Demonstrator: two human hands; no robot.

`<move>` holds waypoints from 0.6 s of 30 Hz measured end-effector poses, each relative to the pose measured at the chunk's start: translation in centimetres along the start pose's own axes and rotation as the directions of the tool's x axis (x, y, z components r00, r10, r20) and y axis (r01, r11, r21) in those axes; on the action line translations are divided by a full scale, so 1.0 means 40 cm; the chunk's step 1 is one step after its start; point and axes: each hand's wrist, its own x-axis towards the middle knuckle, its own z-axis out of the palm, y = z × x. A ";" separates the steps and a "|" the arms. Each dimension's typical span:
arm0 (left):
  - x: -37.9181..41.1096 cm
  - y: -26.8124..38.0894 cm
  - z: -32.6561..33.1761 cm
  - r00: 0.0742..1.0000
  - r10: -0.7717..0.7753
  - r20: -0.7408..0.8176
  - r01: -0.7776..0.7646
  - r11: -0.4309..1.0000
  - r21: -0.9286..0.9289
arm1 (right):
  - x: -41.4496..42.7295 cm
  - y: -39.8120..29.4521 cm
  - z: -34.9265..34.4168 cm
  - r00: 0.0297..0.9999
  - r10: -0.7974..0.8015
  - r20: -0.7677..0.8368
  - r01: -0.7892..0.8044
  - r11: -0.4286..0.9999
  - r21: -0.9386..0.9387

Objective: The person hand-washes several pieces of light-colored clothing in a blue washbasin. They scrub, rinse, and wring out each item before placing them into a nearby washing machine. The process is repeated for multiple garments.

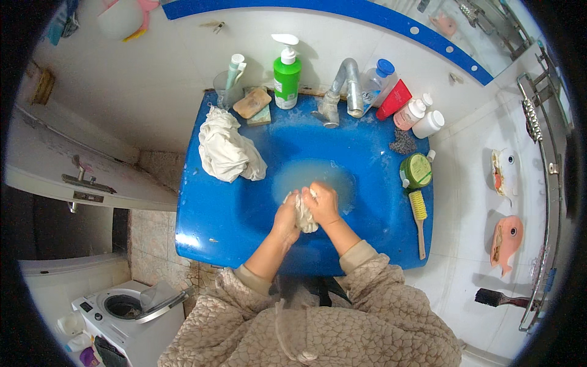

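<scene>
Both my hands grip a bunched, wet-looking white cloth (303, 214) over the basin of a blue sink (206, 225). My left hand (287, 218) clasps its left side, while my right hand (324, 203) is curled into a fist on its upper right. Cloudy water (316, 172) lies in the basin just beyond my hands. On the sink's left ledge rests a larger crumpled white cloth (227, 147), apart from my hands. The metal faucet (351, 87) stands at the back of the basin. My fingers hide part of the held cloth.
Along the back ledge stand a cup (227, 89), a soap bar (252, 103), a green pump bottle (287, 80) and a red tube (393, 100). A green jar (416, 170) and a yellow-bristled brush (418, 215) occupy the right ledge. At lower left is a washing machine (133, 312) with its lid raised.
</scene>
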 end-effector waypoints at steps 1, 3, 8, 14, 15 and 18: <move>-0.022 0.022 0.018 0.999 -0.013 -0.033 0.012 1.000 -0.011 | 0.009 0.007 -0.002 0.999 0.004 0.039 -0.003 1.000 -0.026; -0.049 0.055 0.025 0.997 0.010 0.081 -0.005 0.998 -0.064 | 0.009 0.013 0.000 0.978 -0.015 -0.207 0.007 0.999 -0.042; -0.109 0.121 0.038 0.923 -0.017 0.384 0.075 0.988 -0.136 | -0.026 -0.182 -0.084 0.981 -0.124 0.147 0.092 0.973 0.210; -0.066 0.064 -0.079 0.940 -0.010 0.342 0.061 0.988 -0.140 | -0.004 -0.134 -0.066 0.948 0.266 -0.175 -0.170 0.887 0.429; -0.043 0.037 -0.117 0.899 -0.216 0.381 0.225 0.974 0.021 | -0.012 -0.157 -0.061 0.940 0.312 -0.137 -0.211 0.848 0.486; -0.076 0.015 -0.045 0.828 -0.265 0.494 0.410 0.887 -0.211 | -0.124 -0.210 -0.011 0.980 0.178 0.092 -0.200 0.910 0.363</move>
